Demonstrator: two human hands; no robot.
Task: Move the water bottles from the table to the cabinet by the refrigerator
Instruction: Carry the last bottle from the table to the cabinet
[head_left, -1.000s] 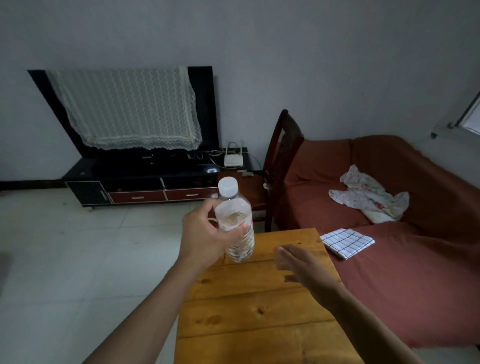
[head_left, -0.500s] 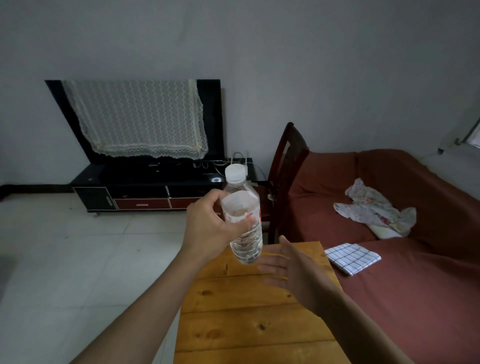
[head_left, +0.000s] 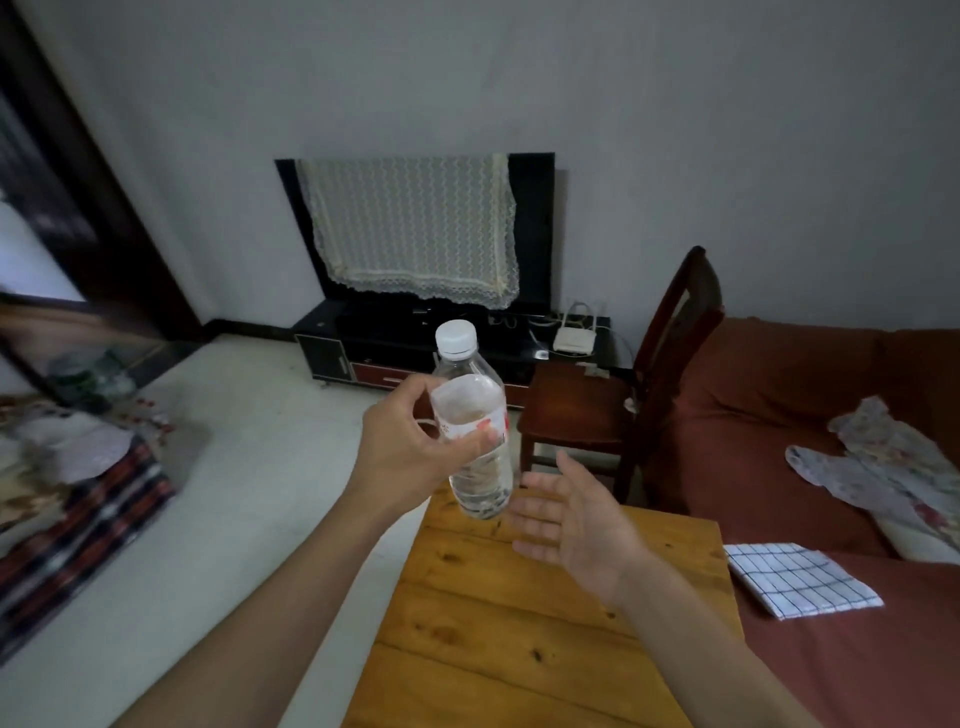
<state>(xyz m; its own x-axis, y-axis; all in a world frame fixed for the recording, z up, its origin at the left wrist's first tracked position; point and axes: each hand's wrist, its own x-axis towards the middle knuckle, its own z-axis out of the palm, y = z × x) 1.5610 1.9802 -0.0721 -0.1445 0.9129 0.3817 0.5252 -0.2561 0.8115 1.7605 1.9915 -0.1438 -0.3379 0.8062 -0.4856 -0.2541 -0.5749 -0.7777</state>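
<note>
My left hand (head_left: 410, 447) grips a clear plastic water bottle (head_left: 475, 457) around its labelled middle. The bottle has a white cap, stands nearly upright and hangs in the air above the far edge of the wooden table (head_left: 519, 623). Just right of the bottle's base, my right hand (head_left: 576, 525) floats over the table with its palm turned up and fingers spread, holding nothing. No other bottle shows on the table. Neither the cabinet nor the refrigerator is in view.
A dark wooden chair (head_left: 587, 410) stands beyond the table. A red sofa (head_left: 779, 441) on the right carries a checked cloth (head_left: 800, 579) and crumpled fabric. A black TV stand (head_left: 415, 343) lines the far wall. Blurred clutter (head_left: 78, 467) and a doorway are on the left.
The view has swung left, bringing the doorway and clutter into sight. The bottle stays in my left hand, and my right hand has turned palm up and risen towards the bottle's base.
</note>
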